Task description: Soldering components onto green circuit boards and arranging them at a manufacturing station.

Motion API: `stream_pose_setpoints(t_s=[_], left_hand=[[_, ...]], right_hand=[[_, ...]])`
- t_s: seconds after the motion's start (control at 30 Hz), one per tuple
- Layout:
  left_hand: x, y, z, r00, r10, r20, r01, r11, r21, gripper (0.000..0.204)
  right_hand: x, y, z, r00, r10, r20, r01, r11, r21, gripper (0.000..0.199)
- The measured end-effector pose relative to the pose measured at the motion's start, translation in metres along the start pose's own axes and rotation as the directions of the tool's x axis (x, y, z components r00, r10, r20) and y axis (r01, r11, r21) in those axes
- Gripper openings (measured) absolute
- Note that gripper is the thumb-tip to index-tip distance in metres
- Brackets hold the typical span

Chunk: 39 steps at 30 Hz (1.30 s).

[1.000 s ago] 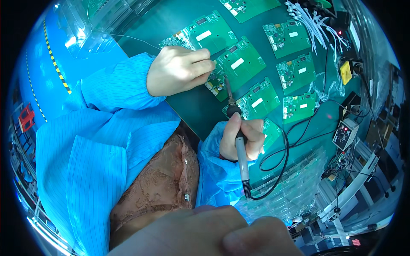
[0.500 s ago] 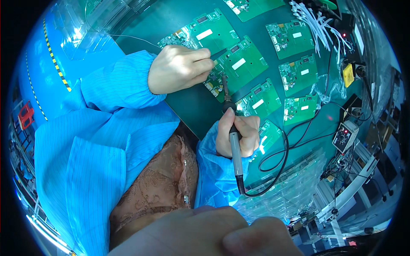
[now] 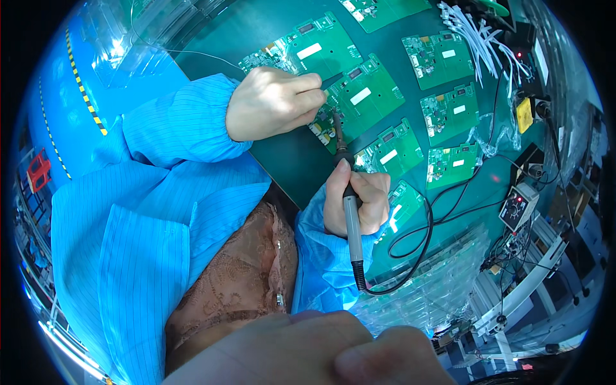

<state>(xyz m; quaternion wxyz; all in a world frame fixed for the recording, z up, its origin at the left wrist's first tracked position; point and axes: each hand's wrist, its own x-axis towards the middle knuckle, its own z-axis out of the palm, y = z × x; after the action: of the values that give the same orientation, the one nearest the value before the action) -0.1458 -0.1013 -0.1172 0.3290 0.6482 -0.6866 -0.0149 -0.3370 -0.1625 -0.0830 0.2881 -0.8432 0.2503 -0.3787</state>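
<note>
The right hand (image 3: 357,204) grips a soldering iron (image 3: 347,192), fingers clamped round its handle, tip on a green board (image 3: 356,99) at the mat's (image 3: 289,163) centre. The left hand (image 3: 273,102), fingers pinched together, rests on that board's left edge. More boards (image 3: 443,58) lie far right.

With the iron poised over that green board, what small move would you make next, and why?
Probably lower the soldering iron tip onto the joint: the right hand holds it just above the circuit board, where the left hand pinches something thin beside it.
</note>
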Motion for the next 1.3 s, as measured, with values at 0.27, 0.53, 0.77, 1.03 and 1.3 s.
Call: stream_pose_setpoints(t_s=[0.27,0.53,0.77,1.03,1.3], left_hand=[[0.004,0.002,0.002,1.0,-0.005,-0.002,0.005,1.0,0.021,0.018],[0.002,0.003,-0.002,1.0,-0.009,-0.021,0.009,1.0,-0.001,0.019],[-0.001,0.002,0.003,1.0,-0.004,-0.015,0.004,1.0,-0.001,0.02],[0.005,0.002,0.005,1.0,-0.006,-0.024,0.006,1.0,0.011,0.02],[0.002,0.001,0.008,0.999,-0.016,-0.033,0.016,1.0,0.016,0.02]], right_hand=[[0.002,-0.001,0.001,1.0,0.019,-0.021,-0.019,1.0,-0.001,0.025],[-0.005,-0.003,-0.009,0.996,0.069,-0.051,-0.067,0.997,0.04,0.026],[-0.003,-0.008,-0.003,0.993,0.117,-0.005,-0.117,0.993,-0.001,0.026],[0.008,-0.013,-0.005,0.998,0.062,0.024,-0.06,0.995,-0.08,0.026],[0.011,-0.009,-0.009,0.999,-0.002,0.05,0.008,0.993,-0.118,0.026]])
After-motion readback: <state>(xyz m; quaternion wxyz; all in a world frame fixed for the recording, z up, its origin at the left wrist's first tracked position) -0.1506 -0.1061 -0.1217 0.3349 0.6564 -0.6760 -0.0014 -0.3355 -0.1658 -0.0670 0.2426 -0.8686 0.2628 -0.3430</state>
